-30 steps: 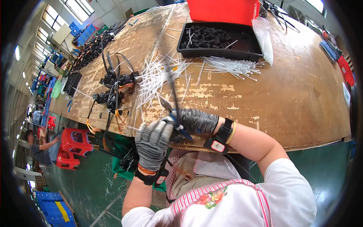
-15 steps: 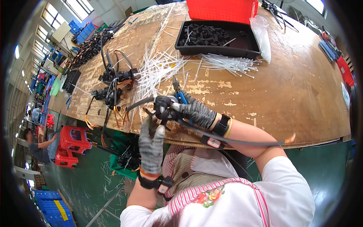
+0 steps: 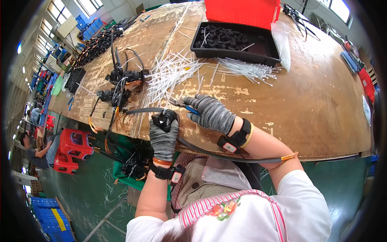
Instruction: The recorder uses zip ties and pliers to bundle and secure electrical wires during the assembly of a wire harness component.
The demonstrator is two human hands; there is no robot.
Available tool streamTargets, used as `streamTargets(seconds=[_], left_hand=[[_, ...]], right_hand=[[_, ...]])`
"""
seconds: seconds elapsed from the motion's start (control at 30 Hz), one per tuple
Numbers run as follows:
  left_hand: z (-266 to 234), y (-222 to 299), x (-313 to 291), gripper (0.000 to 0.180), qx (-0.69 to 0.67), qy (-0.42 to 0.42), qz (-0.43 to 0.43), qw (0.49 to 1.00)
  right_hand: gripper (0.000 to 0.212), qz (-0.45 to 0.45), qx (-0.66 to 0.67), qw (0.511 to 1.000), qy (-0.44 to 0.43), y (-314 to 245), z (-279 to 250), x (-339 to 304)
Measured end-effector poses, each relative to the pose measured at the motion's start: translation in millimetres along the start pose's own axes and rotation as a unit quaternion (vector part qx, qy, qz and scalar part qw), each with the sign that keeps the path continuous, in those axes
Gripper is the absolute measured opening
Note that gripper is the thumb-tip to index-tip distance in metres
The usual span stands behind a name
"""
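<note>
My left hand (image 3: 163,141), in a grey knitted glove, is closed round a black moulded cable part (image 3: 164,119) at the table's front edge. A thick grey cable (image 3: 234,159) runs from it to the right, across my right forearm, ending in bare orange wires. Another short grey cable sticks out to its left. My right hand (image 3: 214,115), gloved too, grips blue-handled cutting pliers (image 3: 192,109). Their jaws point left, slightly above the black part and apart from it. Just beyond lies a loose heap of white cable ties (image 3: 171,76).
Several black cable assemblies (image 3: 123,82) lie to the left. A black tray (image 3: 238,55) of small black pieces stands at the back, before a red bin (image 3: 244,12), with more cable ties (image 3: 248,71) in front. Red stools (image 3: 74,145) and a seated person (image 3: 40,151) are at far left.
My right hand has drawn off the black part, and the pliers have swung from pointing up to pointing left. My left fingers have closed round the part. The cable's right end has shifted slightly.
</note>
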State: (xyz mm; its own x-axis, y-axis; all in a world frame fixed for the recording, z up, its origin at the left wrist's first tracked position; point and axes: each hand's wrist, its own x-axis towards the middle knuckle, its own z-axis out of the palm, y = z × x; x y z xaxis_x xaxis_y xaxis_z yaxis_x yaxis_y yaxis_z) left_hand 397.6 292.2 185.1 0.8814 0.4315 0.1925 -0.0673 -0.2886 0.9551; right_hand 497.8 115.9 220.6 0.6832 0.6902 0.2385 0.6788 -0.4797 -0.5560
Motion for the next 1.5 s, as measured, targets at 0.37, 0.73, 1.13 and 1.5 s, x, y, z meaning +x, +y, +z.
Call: streamTargets(seconds=[0.37, 0.73, 1.13, 1.5], left_hand=[[-2.7, -18.2, 7.9, 0.045, -0.016, 0.009, -0.012, 1.000], [0.3, -15.5, 6.4, 0.045, -0.081, 0.021, -0.019, 0.996], [-2.8, -8.8, 2.5, 0.046, -0.047, 0.015, -0.025, 0.999], [-2.6, -20.2, 2.6, 0.047, -0.116, 0.029, -0.001, 0.993]], right_hand=[[0.043, -0.058, -0.097, 0.991, -0.076, -2.8, -7.8, 18.1], [0.049, -0.063, -0.084, 0.982, -0.160, 1.1, -23.2, 29.4], [0.028, -0.027, -0.110, 0.970, -0.217, -22.0, -23.2, 59.7], [0.043, 0.018, -0.264, 0.949, -0.174, -9.2, -0.6, 59.7]])
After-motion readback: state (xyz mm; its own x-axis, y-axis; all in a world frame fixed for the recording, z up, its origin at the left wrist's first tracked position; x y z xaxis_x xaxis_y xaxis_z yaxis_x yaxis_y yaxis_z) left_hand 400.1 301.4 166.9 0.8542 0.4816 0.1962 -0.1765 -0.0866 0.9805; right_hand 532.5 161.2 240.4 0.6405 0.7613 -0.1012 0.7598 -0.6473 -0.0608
